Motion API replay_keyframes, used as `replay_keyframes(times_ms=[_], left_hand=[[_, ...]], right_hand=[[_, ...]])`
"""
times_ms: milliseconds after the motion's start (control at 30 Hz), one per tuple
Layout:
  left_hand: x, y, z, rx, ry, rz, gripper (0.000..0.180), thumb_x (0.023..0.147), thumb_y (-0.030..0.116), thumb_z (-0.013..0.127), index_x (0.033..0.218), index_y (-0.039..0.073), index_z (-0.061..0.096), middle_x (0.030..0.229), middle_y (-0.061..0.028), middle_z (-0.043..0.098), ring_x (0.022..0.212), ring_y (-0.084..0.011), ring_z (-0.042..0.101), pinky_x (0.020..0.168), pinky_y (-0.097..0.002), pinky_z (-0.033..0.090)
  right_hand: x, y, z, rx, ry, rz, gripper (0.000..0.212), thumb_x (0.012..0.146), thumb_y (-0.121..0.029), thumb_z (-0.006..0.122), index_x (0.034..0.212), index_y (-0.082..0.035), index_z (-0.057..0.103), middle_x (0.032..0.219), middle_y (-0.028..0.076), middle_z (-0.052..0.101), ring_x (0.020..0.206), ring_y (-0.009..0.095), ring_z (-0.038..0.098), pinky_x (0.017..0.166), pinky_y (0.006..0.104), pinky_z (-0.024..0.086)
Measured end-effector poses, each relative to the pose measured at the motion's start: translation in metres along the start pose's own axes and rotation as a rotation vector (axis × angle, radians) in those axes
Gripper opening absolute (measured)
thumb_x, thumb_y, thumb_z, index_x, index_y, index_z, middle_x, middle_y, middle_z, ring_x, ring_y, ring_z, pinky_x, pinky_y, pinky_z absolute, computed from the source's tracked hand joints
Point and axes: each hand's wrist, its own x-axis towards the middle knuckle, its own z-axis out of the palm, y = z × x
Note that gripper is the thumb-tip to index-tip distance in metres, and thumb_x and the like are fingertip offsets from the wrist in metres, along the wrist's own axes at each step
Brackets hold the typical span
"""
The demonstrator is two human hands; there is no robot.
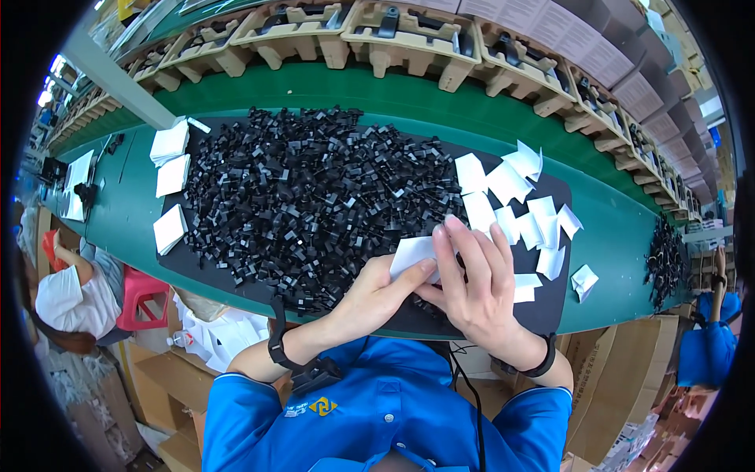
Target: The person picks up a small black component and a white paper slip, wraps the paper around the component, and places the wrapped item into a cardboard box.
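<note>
My left hand (379,289) and my right hand (475,279) meet over the near edge of a black mat (550,303). Together they hold a small white paper bag (412,254), the left thumb and fingers under it, the right fingers spread across its right side. A large heap of small black plastic parts (303,193) covers the mat just beyond my hands. Several folded white paper bags (515,204) lie scattered to the right of the heap.
Stacks of flat white bags (171,177) sit at the mat's left edge on the green conveyor belt (621,236). Cardboard pulp trays (409,35) line the far side. A person sits at left by a red stool (141,299); another black parts pile (664,259) lies at right.
</note>
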Motion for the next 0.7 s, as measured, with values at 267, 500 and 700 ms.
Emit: replay_keyframes(times_ms=[267, 500, 700], left_hand=[[-0.008, -0.011, -0.007, 0.085, 0.014, 0.082, 0.028, 0.097, 0.017, 0.044, 0.110, -0.003, 0.059, 0.099, -0.0084, 0.066, 0.089, -0.0130, 0.061, 0.078, -0.0279, 0.049], [-0.022, 0.003, -0.014, 0.091, -0.069, -0.054, 0.035, 0.091, 0.015, 0.058, 0.122, -0.001, 0.055, 0.107, -0.0095, 0.065, 0.093, -0.0150, 0.062, 0.080, -0.0298, 0.050], [-0.041, 0.004, -0.014, 0.417, -0.193, 0.064, 0.036, 0.077, 0.015, 0.070, 0.110, 0.003, 0.064, 0.090, -0.0121, 0.068, 0.085, -0.0179, 0.066, 0.074, -0.0307, 0.051]], right_hand=[[0.009, 0.006, -0.018, 0.058, -0.042, -0.147, 0.041, 0.069, -0.023, 0.077, 0.106, -0.008, 0.066, 0.117, 0.008, 0.055, 0.087, 0.021, 0.055, 0.092, 0.0391, 0.045], [0.018, 0.018, -0.043, 0.520, -0.285, -0.144, 0.033, 0.076, -0.018, 0.073, 0.106, -0.006, 0.065, 0.086, 0.007, 0.063, 0.059, 0.017, 0.061, 0.062, 0.0335, 0.054], [0.019, -0.004, -0.057, 0.845, -0.802, -0.018, 0.025, 0.078, -0.013, 0.069, 0.099, -0.001, 0.065, 0.081, 0.012, 0.066, 0.058, 0.023, 0.064, 0.052, 0.0323, 0.051]])
